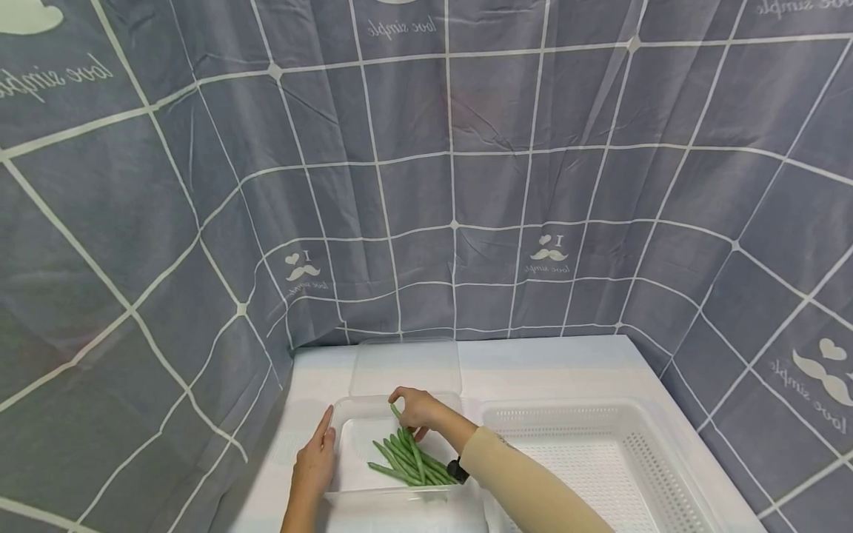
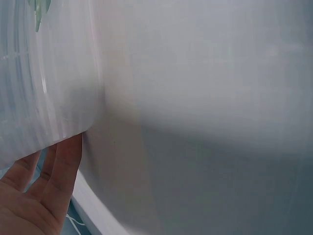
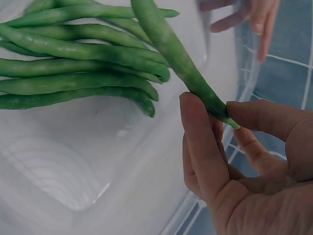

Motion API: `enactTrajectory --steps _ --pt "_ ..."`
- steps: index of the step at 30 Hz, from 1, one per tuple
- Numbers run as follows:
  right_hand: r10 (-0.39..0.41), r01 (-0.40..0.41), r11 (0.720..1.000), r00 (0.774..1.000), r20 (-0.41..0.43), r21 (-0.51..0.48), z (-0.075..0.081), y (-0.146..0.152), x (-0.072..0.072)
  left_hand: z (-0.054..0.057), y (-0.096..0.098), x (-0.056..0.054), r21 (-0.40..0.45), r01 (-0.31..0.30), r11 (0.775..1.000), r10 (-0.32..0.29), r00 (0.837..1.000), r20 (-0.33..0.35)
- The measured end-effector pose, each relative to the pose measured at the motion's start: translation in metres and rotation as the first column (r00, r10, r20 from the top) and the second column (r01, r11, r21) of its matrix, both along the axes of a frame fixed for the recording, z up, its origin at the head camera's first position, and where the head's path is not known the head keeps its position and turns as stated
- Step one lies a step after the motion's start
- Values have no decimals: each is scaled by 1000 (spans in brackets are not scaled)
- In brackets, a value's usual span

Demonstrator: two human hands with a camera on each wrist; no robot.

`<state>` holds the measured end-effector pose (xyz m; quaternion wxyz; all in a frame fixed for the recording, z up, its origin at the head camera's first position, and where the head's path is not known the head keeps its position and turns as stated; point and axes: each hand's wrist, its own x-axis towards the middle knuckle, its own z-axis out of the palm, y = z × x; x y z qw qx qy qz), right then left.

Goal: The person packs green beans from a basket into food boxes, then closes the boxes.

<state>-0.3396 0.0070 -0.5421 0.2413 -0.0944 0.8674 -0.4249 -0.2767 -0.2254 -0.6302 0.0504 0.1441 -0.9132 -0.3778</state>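
Note:
A clear plastic container (image 1: 355, 444) holds a pile of green beans (image 1: 406, 459), which lie side by side toward its near right part. Over the pile, my right hand (image 1: 420, 411) pinches one green bean (image 3: 168, 46) between thumb and fingers near its pale tip. This bean slants across the others in the right wrist view. My left hand (image 1: 315, 460) rests along the container's left side, fingers extended and pointing away from me. In the left wrist view its fingers (image 2: 63, 171) touch the translucent wall, their tips hidden by it.
A flat clear lid (image 1: 406, 368) lies behind the container. On the right stands a white perforated basket (image 1: 573, 455), close beside it. All this sits on a white table (image 1: 533, 363), with a grey checked curtain (image 1: 493, 185) hanging around the back and sides.

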Motion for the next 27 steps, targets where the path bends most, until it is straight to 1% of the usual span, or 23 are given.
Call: enactTrajectory --steps 5,9,15,21,27 --pt "-2 3 998 1000 -9 69 -11 -11 -3 0 -1 1 8 6 1000 -6 1000 4" --pt "-11 12 993 1000 -11 118 -21 -19 -4 3 -2 2 13 15 1000 -15 1000 16" --pt "-5 8 985 1000 -19 172 -32 -25 -4 3 -2 0 9 8 1000 -9 1000 23" --pt "0 7 974 1000 -31 227 -39 -30 -3 1 -2 0 6 6 1000 -6 1000 20" --pt "8 0 973 999 -34 231 -40 -32 -3 1 -3 1 7 3 1000 -3 1000 18"
